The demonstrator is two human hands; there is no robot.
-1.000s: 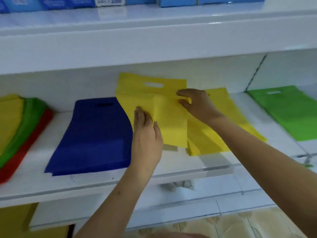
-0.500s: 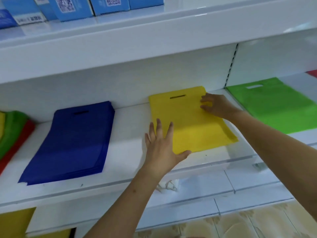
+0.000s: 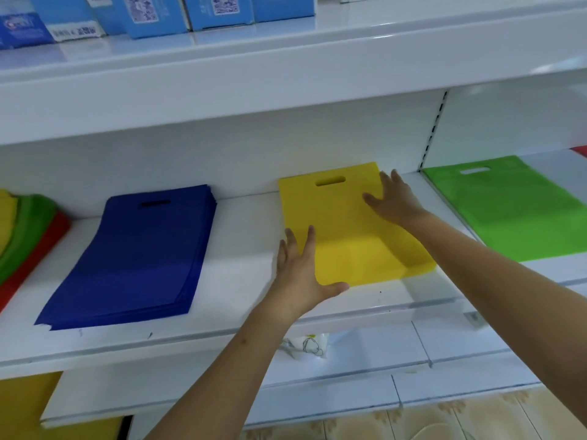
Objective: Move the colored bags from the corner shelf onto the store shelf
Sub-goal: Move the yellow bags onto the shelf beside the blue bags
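Your left hand (image 3: 298, 271) and right hand (image 3: 395, 201) both lie flat, fingers spread, on the yellow bags (image 3: 352, 230) on the shelf (image 3: 241, 249).

My left hand (image 3: 298, 274) is covering the near left corner of the yellow bag (image 3: 346, 230), and my right hand (image 3: 392, 198) is hiding part of its far right edge. Left of the yellow bag, past the blue stack (image 3: 133, 255), the pile of yellow, green and red bags (image 3: 25, 236) is running out of the picture. Right of it, the green bag (image 3: 508, 208) is also being cut by the edge. Above it, the print on the blue boxes (image 3: 178, 11) is looking too blurred to read.
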